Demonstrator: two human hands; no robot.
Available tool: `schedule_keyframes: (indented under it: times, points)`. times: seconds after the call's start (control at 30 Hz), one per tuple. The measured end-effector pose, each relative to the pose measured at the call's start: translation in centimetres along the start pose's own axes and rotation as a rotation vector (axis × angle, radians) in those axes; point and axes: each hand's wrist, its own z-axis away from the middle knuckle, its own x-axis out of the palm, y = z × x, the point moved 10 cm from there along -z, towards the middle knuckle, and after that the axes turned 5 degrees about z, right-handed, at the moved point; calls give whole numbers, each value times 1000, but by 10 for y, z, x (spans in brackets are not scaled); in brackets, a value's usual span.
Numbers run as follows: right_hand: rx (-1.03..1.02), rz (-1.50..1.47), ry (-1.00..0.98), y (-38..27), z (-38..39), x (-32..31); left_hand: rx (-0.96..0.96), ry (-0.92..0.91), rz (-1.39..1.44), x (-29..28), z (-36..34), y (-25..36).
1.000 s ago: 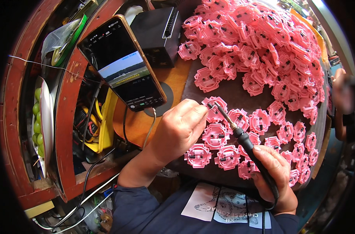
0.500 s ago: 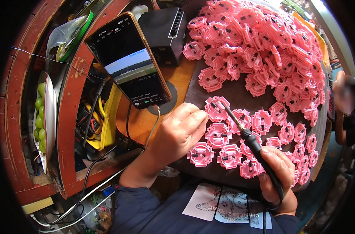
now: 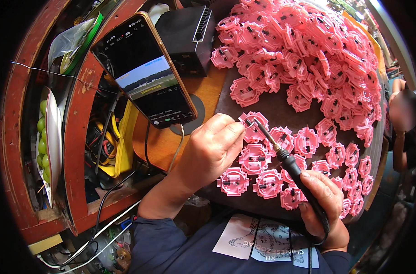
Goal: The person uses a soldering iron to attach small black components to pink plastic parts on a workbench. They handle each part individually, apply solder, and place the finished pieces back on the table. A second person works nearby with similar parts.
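My right hand grips a black-handled soldering iron, its metal tip over a pink plastic housing with small black parts. My left hand is closed in a pinch beside that housing, holding a thin wire close to the iron's tip. More pink housings lie spread face up on a dark mat around and below the tip, and a large heap of them covers the upper right.
A phone playing video stands on a round base, beside a black box. Left are red wooden frames, a yellow bin, cables and green fruit. Another person, blurred, is at the right edge.
The iron's tip shifted slightly right half a second ago and is now back closer to the black part and the wire. My left fingers stay pinched; the whole view has shifted slightly.
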Motion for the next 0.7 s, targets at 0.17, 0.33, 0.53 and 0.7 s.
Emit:
schedule_keyframes:
  times: [0.17, 0.33, 0.53, 0.7]
  points:
    - [-2, -3, 8, -1, 0, 0, -11, 5, -4, 0, 0, -3]
    - [12, -17, 22, 2, 3, -1, -2, 30, 7, -2, 0, -1]
    - [-18, -15, 61, 1, 6, -5, -77, 64, 10, -12, 13, -2]
    - [-44, 4, 86, -1, 9, -7, -23, 35, 20, -9, 15, 6]
